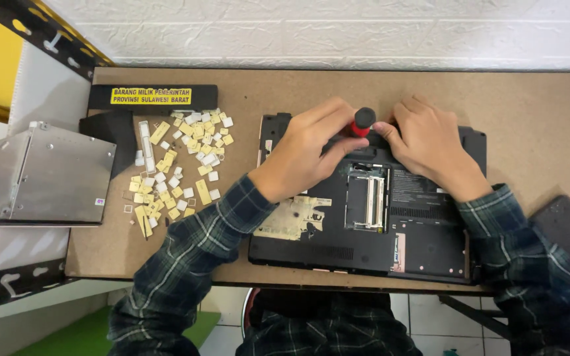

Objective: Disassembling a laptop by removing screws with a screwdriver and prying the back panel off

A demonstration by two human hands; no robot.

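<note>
While the black laptop [364, 224] lies upside down on the brown fibreboard bench [509, 112], its memory bay uncovered, the left hand [301, 155] curls its fingers around the red-and-black-handled screwdriver [362, 122], holding it upright at the far edge, seemingly to keep the tip seated. The right hand [430, 145] rests just beside the handle, fingers bent on the casing, apparently steadying it. Yellow and white keycaps [176, 168] lie scattered to the left, near a silver optical drive [44, 175].
</note>
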